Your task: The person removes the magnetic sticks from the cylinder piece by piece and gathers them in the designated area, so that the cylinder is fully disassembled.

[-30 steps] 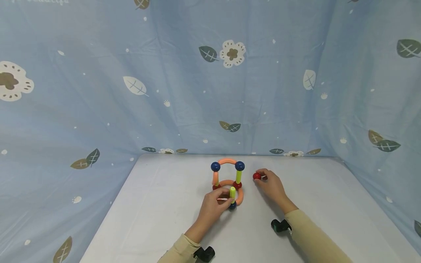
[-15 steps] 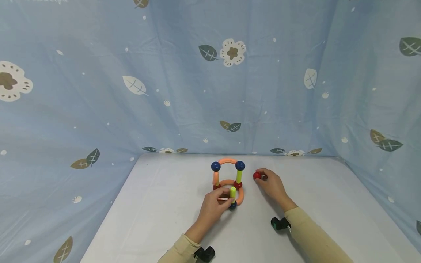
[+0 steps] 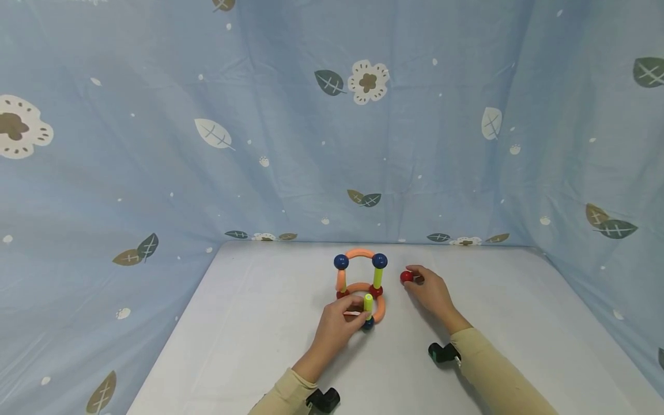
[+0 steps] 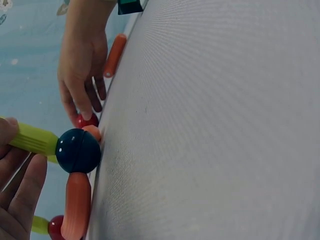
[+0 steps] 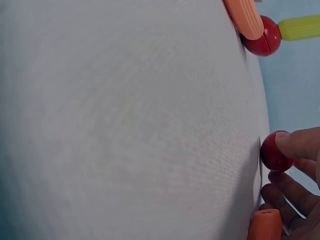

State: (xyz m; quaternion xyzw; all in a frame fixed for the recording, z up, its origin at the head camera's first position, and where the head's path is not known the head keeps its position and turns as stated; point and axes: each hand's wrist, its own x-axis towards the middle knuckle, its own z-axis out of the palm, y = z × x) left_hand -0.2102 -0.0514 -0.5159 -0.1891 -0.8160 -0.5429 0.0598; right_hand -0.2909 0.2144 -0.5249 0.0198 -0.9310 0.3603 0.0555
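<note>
A small frame of ball-and-stick pieces stands on the table, with a curved orange stick (image 3: 359,253) joining two dark blue balls (image 3: 380,261) at its top. My left hand (image 3: 334,325) pinches an upright yellow-green stick (image 3: 368,303) at the frame's near side. That stick meets a dark blue ball (image 4: 78,151) low down, from which an orange curved piece (image 4: 77,205) runs. To the right of the frame, my right hand (image 3: 429,291) holds a red ball (image 5: 276,151) between thumb and fingers, right at the table surface.
A loose orange stick (image 4: 116,55) lies by the right hand; the hand hides it in the head view. Red balls (image 5: 262,36) join the frame's lower ring. The white table (image 3: 249,334) ends at a blue patterned cloth (image 3: 290,173) behind. Dark wrist devices (image 3: 324,400) sit at both sleeves.
</note>
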